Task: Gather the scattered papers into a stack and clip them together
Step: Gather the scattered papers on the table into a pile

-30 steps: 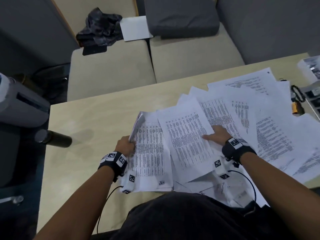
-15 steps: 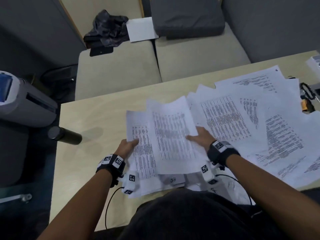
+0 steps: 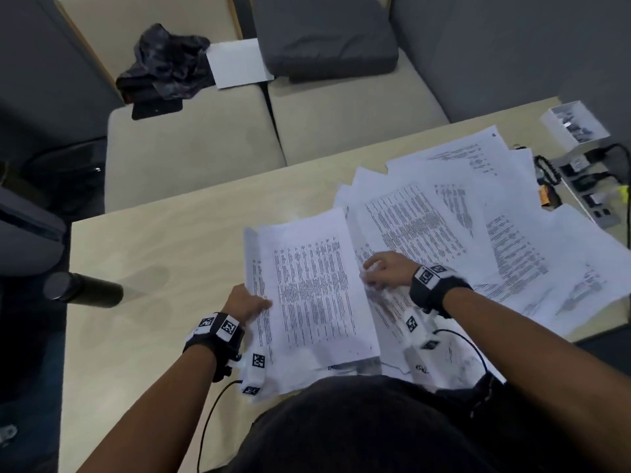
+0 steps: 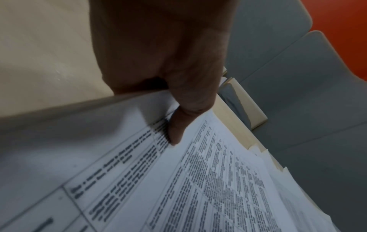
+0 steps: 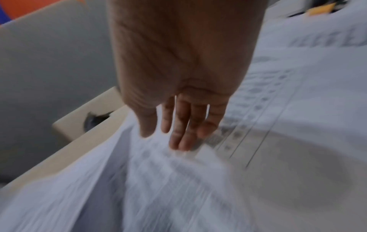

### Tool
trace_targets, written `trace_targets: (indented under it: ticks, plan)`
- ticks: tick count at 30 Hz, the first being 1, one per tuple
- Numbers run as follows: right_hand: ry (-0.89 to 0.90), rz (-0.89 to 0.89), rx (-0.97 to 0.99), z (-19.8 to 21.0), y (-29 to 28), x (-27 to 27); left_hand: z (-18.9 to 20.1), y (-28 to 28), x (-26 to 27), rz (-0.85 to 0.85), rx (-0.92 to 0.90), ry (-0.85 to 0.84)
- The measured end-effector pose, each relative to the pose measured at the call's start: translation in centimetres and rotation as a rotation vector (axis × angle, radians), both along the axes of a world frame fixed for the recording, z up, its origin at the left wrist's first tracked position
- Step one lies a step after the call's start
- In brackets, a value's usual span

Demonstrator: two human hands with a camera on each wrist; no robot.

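A person's left hand (image 3: 246,303) pinches the left edge of a small stack (image 3: 316,295) near the table's (image 3: 153,261) front edge, thumb on top, long axis running away from the body. The right hand (image 3: 386,269), fingers spread and empty, hovers just right of it. The loose papers (image 3: 478,230) fan out to the right, nearer that hand and likely its next reach.

Head cam looks down; wrist cams close-up; all share papers (image 3: 314,288).

Bare table (image 3: 143,268) left; bottle (image 3: 83,290) perhaps alongside
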State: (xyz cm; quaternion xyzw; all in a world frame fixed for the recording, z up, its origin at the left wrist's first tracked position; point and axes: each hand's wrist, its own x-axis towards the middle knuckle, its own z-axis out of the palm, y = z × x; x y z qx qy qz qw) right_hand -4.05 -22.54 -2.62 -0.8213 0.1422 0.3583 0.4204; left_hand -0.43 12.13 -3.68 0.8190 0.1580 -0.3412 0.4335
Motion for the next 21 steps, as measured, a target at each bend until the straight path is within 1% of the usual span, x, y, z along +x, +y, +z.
trace_targets:
  ticks: [1,3,5,7,10,12,15,17,19,21]
  plan:
    - [-0.047,-0.089,-0.046,0.4,-2.0,0.1,0.0,-0.3,-0.1,-0.021,0.022,-0.008]
    - [-0.133,-0.232,-0.246,0.8,-6.3,0.5,-0.1,-0.4,-0.1,-0.038,0.048,-0.013]
    - [-0.161,-0.367,-0.385,0.9,-10.6,0.9,-0.3,0.0,-0.1,0.008,0.068,-0.025]
    - [-0.121,-0.449,-0.463,0.7,-14.4,1.4,-0.5,0.6,-0.2,0.076,0.080,-0.031]
    - [-0.022,-0.472,-0.587,0.3,-18.4,2.2,-0.7,1.1,-0.9,0.206,0.002,-0.051]
    - [0.027,-0.503,-0.606,-0.5,-19.7,2.5,-1.0,1.1,-1.1,0.218,0.011,-0.070]
    - [0.017,-0.564,-0.573,-1.7,-20.2,3.1,-1.4,0.3,-0.8,0.192,0.155,-0.086]
    - [0.042,-0.548,-0.569,-1.9,-19.5,3.8,-1.4,-0.5,-0.6,0.197,0.204,-0.071]
    - [0.053,-0.512,-0.551,-1.6,-18.5,4.6,-1.2,-0.8,-0.4,0.203,0.213,-0.055]
    - [0.004,-0.484,-0.524,-1.4,-17.6,4.9,-0.9,-0.7,-0.1,0.186,0.189,-0.024]
